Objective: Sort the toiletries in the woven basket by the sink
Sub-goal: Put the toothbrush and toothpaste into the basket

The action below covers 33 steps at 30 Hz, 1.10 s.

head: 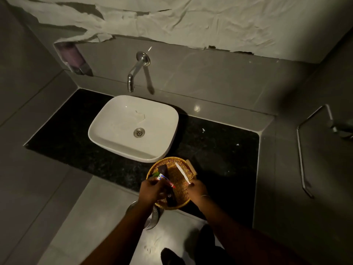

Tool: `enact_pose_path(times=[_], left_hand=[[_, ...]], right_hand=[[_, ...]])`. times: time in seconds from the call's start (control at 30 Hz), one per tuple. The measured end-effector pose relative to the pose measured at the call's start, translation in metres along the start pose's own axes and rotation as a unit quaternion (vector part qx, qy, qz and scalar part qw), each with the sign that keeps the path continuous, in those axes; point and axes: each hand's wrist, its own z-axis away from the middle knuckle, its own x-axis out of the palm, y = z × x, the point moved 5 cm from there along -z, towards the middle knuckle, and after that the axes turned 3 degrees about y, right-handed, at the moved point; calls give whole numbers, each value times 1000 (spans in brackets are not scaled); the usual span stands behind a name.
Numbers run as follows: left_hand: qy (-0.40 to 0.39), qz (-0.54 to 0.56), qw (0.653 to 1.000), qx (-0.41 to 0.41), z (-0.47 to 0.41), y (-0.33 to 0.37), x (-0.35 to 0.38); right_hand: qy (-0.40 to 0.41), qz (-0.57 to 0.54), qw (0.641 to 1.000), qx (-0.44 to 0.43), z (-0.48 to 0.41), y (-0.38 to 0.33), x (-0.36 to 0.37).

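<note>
A round woven basket [176, 178] sits on the black counter's front edge, just right of the white sink. Inside it lie a dark brown packet [164, 170], a small green item [156, 174] and a thin white stick-shaped item [182, 173]; another dark packet [170, 198] lies at the near side. A tan flat item [191, 167] pokes over the right rim. My left hand [150, 191] is over the basket's left side, fingers closed on a small white, blue and red tube [166, 179]. My right hand [197, 191] pinches the near end of the white stick.
The white basin [114, 131] stands on the black granite counter [219, 150] under a chrome wall tap [134, 73]. A soap dispenser [73, 58] hangs on the left wall, a chrome rail [301, 153] on the right. A metal bin [152, 217] stands below the counter edge.
</note>
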Motion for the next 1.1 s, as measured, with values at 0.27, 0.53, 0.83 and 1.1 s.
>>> enact_pose_path(times=[0.27,0.53,0.83,1.1], left_hand=[[-33,-221,974,31,-64,-3,35],[-77,-309,948,18,-87,-9,59],[-76,-337,939,-6,-99,-13,68],[-14,-298,954,16,-91,-18,64]], right_hand=[[-7,119,993,-18,-28,6,17],[33,146,988,-47,-39,4,27],[80,282,953,-71,-50,-7,30],[62,369,924,-75,-57,-6,36]])
